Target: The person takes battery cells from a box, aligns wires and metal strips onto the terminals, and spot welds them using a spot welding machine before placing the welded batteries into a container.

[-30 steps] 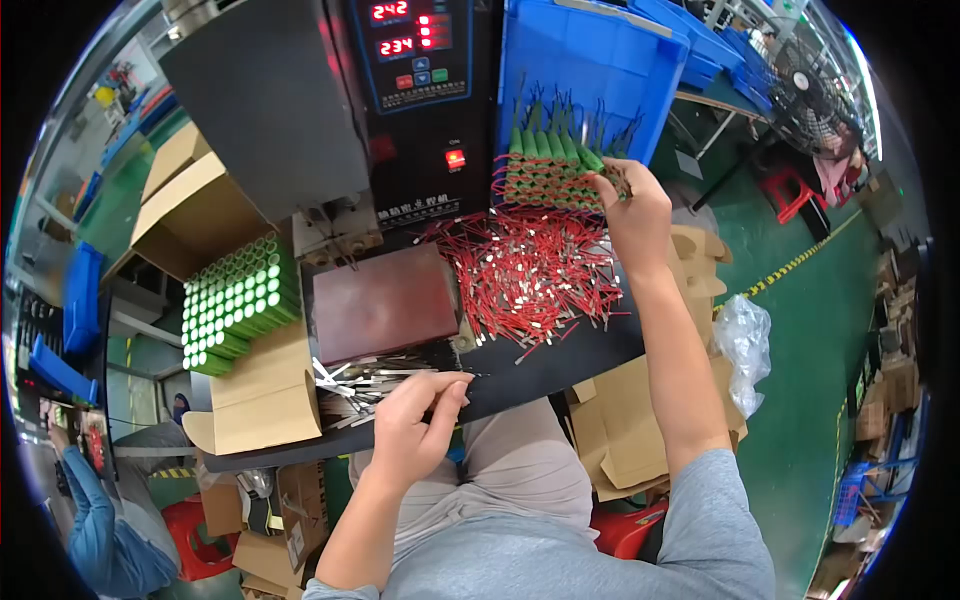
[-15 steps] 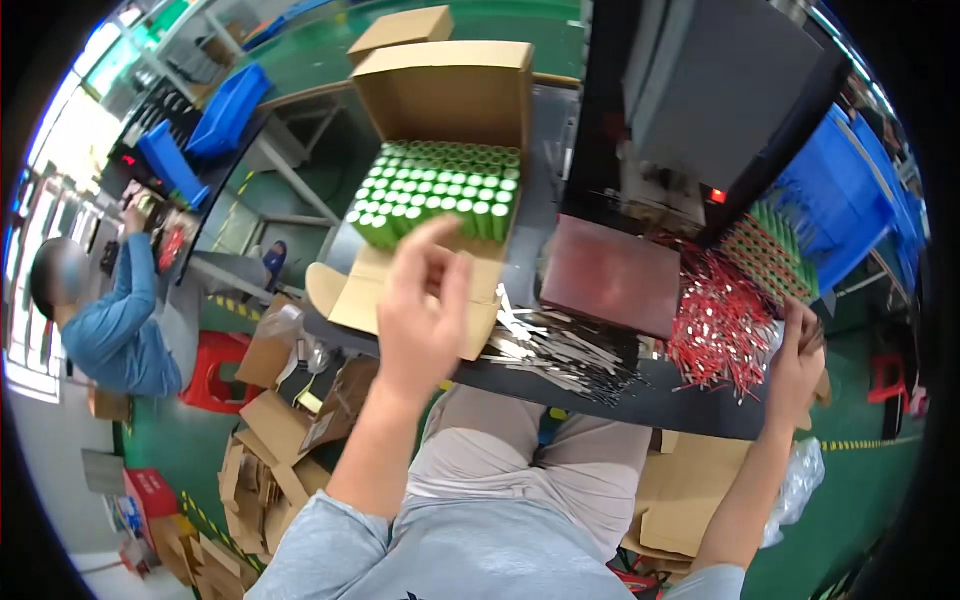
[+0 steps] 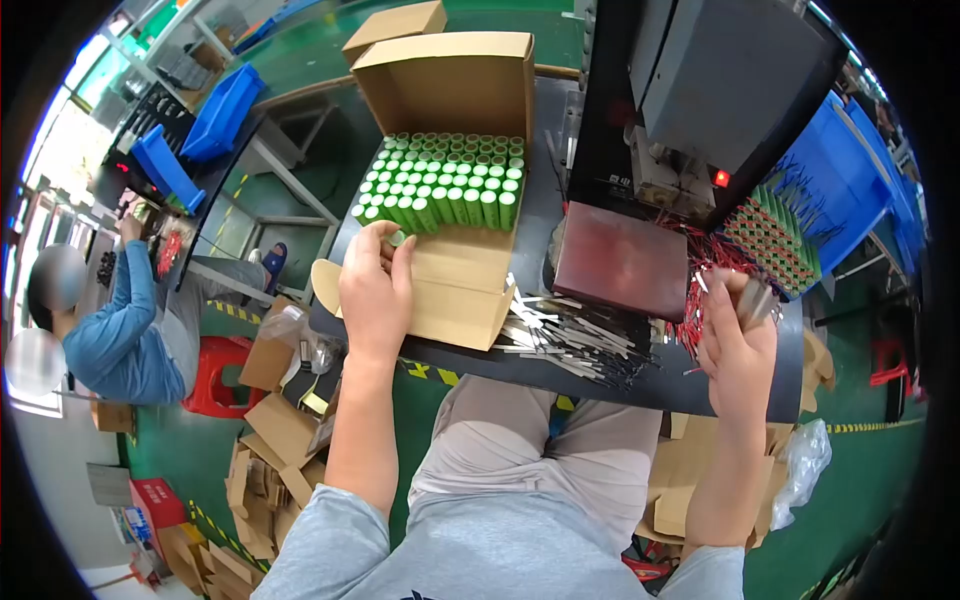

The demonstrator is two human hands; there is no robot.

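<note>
My left hand (image 3: 376,295) is closed at the front of an open cardboard box (image 3: 455,270), thumb and fingertips around a green battery cell (image 3: 397,238); only its pale end shows. Behind it, rows of green battery cells (image 3: 445,180) stand upright in the box. My right hand (image 3: 735,345) is pinched above the pile of red wire leads (image 3: 690,325). A silvery-tipped lead (image 3: 702,284) pokes out by its thumb; the other fingers are smeared by motion. Between the hands lie loose black leads with silver strips (image 3: 580,340).
A machine (image 3: 700,90) with a red light rises behind a reddish-brown block (image 3: 622,252). Wired green cells (image 3: 770,240) stand at the right, before a blue bin (image 3: 840,190). At left, a co-worker (image 3: 120,320) sits at another bench. Flattened cardboard (image 3: 275,440) lies on the floor.
My left hand has moved down and left and closed on a cell at the box's front row. My right hand has moved left from the far side of the red leads, with a lead in its pinch.
</note>
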